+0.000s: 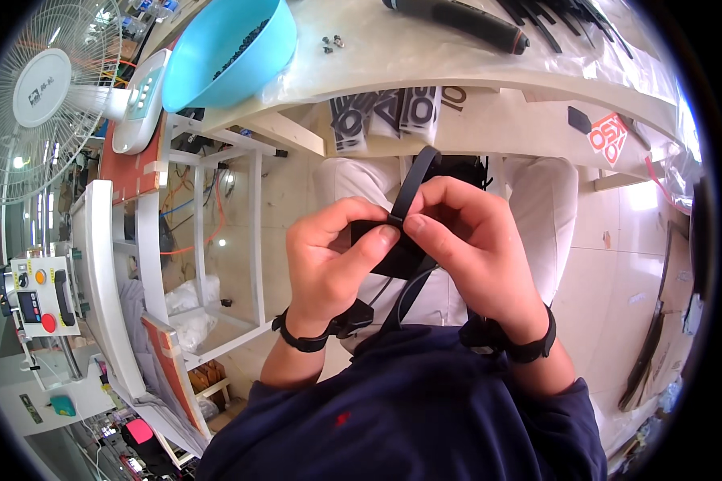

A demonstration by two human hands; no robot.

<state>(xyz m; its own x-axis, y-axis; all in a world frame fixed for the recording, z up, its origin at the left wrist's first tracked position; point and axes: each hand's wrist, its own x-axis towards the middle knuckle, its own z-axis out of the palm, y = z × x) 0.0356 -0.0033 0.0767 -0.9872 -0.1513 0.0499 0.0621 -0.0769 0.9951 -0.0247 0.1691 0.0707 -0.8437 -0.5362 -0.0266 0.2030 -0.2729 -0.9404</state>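
Observation:
Both my hands meet over my lap, below the table edge. My left hand (329, 256) pinches a small black flat part (393, 258) with thumb and fingers. My right hand (469, 240) grips the same black part and a narrow black strap (413, 183) that curves up from between the thumbs. The strap's lower end runs down behind my hands. Black bands sit on both wrists. Most of the black part is hidden by my fingers.
A blue bowl (229, 52) of small dark pieces stands on the plastic-covered table (425, 56), with a few small screws (332, 42), a black handled tool (457, 20) and several black straps (565, 20). A white fan (44, 88) stands at left. A control box (40, 297) is lower left.

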